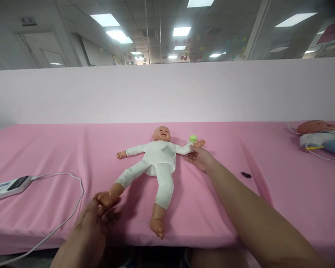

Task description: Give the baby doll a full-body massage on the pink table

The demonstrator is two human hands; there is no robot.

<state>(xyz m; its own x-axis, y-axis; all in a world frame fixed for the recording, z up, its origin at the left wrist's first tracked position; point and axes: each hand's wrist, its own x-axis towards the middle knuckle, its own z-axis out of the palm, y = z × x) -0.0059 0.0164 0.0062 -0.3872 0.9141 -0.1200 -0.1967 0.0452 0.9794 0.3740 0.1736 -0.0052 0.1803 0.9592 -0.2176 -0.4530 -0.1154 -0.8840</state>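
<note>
A baby doll (158,160) in white clothes lies on its back on the pink sheet (212,208), arms and legs spread. My left hand (96,219) is closed on the doll's foot at the lower left, fingers curled around it. My right hand (198,158) reaches out to the doll's far arm and pinches its sleeve near the wrist. A small green object (192,138) sits just beyond that doll hand.
A power strip with a phone-like device (9,186) lies at the left, its white cable (75,193) looping toward the front edge. Another doll with blue cloth (321,136) lies at the far right. A small dark item (246,174) rests on the sheet. A pale wall panel stands behind.
</note>
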